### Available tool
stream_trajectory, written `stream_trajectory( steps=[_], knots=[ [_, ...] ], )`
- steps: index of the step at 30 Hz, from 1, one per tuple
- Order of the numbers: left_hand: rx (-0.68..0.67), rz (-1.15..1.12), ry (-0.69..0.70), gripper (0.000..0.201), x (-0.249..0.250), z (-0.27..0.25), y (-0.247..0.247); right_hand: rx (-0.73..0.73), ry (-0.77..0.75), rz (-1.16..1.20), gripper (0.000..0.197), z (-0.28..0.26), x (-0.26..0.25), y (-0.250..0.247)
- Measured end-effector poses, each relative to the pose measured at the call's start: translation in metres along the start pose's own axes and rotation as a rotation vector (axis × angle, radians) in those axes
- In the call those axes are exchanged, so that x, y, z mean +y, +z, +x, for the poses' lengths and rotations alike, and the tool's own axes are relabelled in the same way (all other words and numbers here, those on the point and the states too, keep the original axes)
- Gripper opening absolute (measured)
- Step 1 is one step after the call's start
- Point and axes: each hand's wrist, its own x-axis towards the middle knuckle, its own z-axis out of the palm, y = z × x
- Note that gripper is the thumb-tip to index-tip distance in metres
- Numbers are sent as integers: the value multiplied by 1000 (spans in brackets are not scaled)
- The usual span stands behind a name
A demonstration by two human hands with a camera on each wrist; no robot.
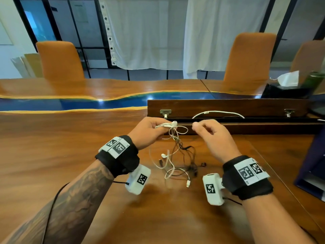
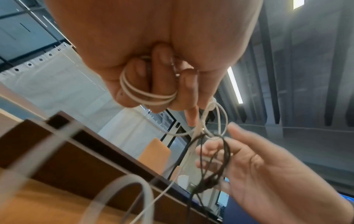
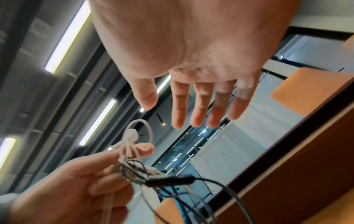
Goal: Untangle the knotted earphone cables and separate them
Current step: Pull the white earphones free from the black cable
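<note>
From the head camera: my left hand point(image 1: 150, 132) is raised above the wooden table point(image 1: 61, 147), fingers curled round a bunch of the white earphone cable point(image 1: 171, 128), one white earbud point(image 1: 174, 123) poking out past my fingertips. My right hand point(image 1: 213, 138) hovers just beside it, fingers loosely bent and holding nothing; the two hands are close but not touching. Below them the white cable hangs down into a knot with the black earphone cable point(image 1: 189, 155), and the rest of the tangle lies on the table between my wrists, its white plug point(image 1: 188, 183) nearest me. Behind my hands stands a dark wooden box point(image 1: 228, 106) with another white cord point(image 1: 218, 112) arched over its edge. Two orange chairs point(image 1: 59, 60) stand across the table.

From the left wrist camera: my left hand point(image 2: 153, 60) is closed, several turns of the white cable point(image 2: 145, 97) looped across the curled fingers point(image 2: 162, 72). The black cable point(image 2: 216, 174) dangles beneath, knotted to the white one, in front of my right hand's point(image 2: 268, 174) bare palm.

From the right wrist camera: my right hand point(image 3: 191, 53) is spread flat, fingers point(image 3: 199, 109) straight and apart, clear of the cables. Lower left, my left hand point(image 3: 76, 189) pinches the white cable just below the earbud point(image 3: 131, 134), where the black cable point(image 3: 172, 181) wraps around it.
</note>
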Motion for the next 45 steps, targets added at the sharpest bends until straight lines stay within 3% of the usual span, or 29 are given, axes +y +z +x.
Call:
stream_trajectory(
  steps=[3,7,10,13,16,21,28,31,35,39,45],
  knots=[
    [8,-68,-17,29,8,2,1,-144,-86,114,30,-6,-16,6],
    [32,-132,-31,31,17,3,-1,-277,-87,-37,24,-5,-20,18],
    [99,-183,-39,32,21,4,-2,-317,14,190,33,-5,-20,23],
    [133,-244,-38,31,24,6,-2,-209,-21,214,47,-8,-21,29],
    [179,-286,-24,27,31,6,0,-16,-145,87,38,-9,-25,33],
    [187,-237,-18,14,38,7,4,-62,-180,86,12,1,-24,33],
    [82,-15,-28,16,30,9,2,-46,-173,34,17,2,-19,32],
    [138,-31,22,16,27,8,7,-101,-134,37,21,0,-22,33],
    [239,-109,-1,9,22,10,12,-162,6,289,17,-2,-24,33],
    [292,-175,-9,10,18,9,14,-103,-33,151,22,-2,-16,30],
    [540,-423,114,11,30,11,-12,-311,230,-41,29,-5,7,39]
  ],
)
